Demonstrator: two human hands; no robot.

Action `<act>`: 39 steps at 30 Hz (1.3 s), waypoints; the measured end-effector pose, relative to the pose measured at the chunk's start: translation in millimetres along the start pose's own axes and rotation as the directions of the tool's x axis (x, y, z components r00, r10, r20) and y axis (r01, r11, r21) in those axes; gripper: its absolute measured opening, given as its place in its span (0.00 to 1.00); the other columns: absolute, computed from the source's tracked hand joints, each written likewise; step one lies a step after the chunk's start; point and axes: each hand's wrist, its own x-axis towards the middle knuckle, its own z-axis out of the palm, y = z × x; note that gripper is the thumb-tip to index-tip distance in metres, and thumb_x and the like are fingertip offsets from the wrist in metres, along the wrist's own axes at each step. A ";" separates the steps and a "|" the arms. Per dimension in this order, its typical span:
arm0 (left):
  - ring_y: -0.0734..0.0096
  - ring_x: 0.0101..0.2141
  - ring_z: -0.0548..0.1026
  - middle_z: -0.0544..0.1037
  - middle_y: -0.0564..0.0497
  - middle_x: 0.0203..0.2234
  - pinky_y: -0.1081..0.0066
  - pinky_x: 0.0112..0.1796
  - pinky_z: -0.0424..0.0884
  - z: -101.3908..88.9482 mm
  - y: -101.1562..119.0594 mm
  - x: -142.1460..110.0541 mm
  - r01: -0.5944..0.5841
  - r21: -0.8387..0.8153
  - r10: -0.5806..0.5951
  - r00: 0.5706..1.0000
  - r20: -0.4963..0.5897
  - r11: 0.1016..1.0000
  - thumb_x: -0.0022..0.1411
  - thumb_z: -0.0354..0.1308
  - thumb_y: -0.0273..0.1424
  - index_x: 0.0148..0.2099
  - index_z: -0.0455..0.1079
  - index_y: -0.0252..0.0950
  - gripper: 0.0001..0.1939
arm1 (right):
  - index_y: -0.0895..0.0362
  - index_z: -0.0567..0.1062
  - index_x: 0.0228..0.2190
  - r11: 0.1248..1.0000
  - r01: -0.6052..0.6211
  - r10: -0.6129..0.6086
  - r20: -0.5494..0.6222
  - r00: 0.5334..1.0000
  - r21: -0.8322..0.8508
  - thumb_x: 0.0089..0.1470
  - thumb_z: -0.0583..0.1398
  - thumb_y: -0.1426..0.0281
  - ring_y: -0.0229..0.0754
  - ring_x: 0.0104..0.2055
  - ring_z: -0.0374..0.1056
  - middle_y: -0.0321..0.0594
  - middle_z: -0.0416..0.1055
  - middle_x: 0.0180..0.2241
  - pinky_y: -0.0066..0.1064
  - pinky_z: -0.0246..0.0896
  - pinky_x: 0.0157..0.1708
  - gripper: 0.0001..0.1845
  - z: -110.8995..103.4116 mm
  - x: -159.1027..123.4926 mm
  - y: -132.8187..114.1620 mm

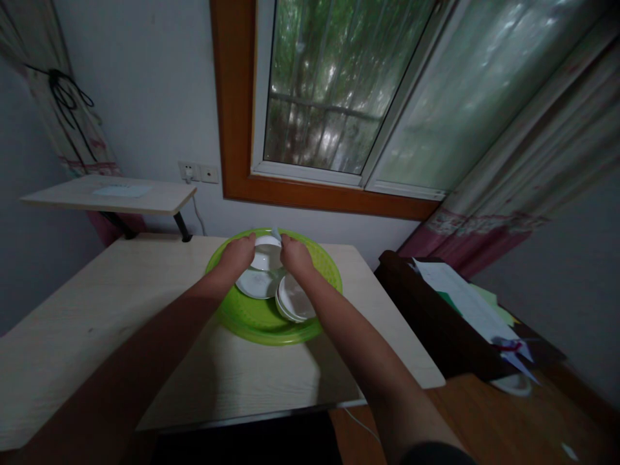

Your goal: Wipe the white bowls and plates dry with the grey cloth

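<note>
A green plastic basin [252,320] stands on the pale wooden table [97,323]. Both my hands reach into it. My left hand [238,254] and my right hand [294,254] grip a small white bowl [265,255] from either side, fingers curled on its rim. Something small and pale sticks up behind the bowl; I cannot make it out. Below the bowl lie a white plate [256,284] and a stack of white dishes [294,302] leaning at the right inside the basin.
A small raised shelf [111,194] stands at the table's far left below a wall socket [198,172]. A window [329,97] with curtains is behind. To the right a dark cabinet [436,316] holds papers [465,297].
</note>
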 end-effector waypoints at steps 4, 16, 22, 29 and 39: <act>0.56 0.40 0.79 0.81 0.39 0.40 0.63 0.44 0.70 4.8 -4.6 3.3 -0.013 -0.034 0.011 0.998 -0.061 0.999 0.66 0.49 0.35 0.49 0.74 0.36 0.17 | 0.57 0.71 0.51 0.995 -0.047 0.049 -0.018 0.999 0.091 0.60 0.51 0.76 0.50 0.48 0.74 0.49 0.77 0.46 0.35 0.65 0.48 0.20 1.8 5.2 10.0; 0.58 0.39 0.78 0.82 0.40 0.38 0.65 0.43 0.70 15.8 -17.3 9.3 0.079 -0.219 -0.081 0.997 0.003 0.972 0.65 0.48 0.34 0.46 0.76 0.35 0.17 | 0.56 0.76 0.47 0.926 -0.045 0.080 -0.076 0.994 0.375 0.56 0.60 0.69 0.49 0.46 0.73 0.46 0.78 0.44 0.35 0.65 0.49 0.17 19.7 13.9 23.3; 0.58 0.40 0.78 0.81 0.40 0.42 0.67 0.40 0.68 17.4 -26.7 12.0 0.131 -0.336 -0.142 0.990 -0.008 0.933 0.64 0.49 0.34 0.48 0.75 0.37 0.17 | 0.57 0.77 0.45 0.756 0.024 -0.019 -0.014 1.000 0.655 0.57 0.61 0.50 0.45 0.40 0.73 0.44 0.78 0.41 0.36 0.66 0.44 0.25 26.3 17.4 26.1; 0.60 0.38 0.76 0.81 0.43 0.39 0.68 0.38 0.66 8.7 -26.0 10.0 0.070 -0.440 -0.120 0.989 -0.086 0.895 0.61 0.51 0.33 0.42 0.75 0.37 0.13 | 0.54 0.77 0.45 0.606 0.023 -0.025 -0.011 1.000 0.795 0.63 0.49 0.46 0.42 0.45 0.72 0.42 0.78 0.46 0.33 0.65 0.48 0.30 28.9 20.7 25.7; 0.62 0.45 0.74 0.80 0.46 0.43 0.65 0.49 0.68 -3.6 -18.3 7.5 -0.196 -0.525 0.061 0.963 -0.262 0.828 0.57 0.48 0.27 0.44 0.76 0.36 0.18 | 0.54 0.78 0.42 0.548 -0.049 -0.073 0.106 0.992 0.835 0.63 0.50 0.45 0.43 0.45 0.72 0.39 0.78 0.44 0.31 0.67 0.45 0.29 23.8 14.3 20.1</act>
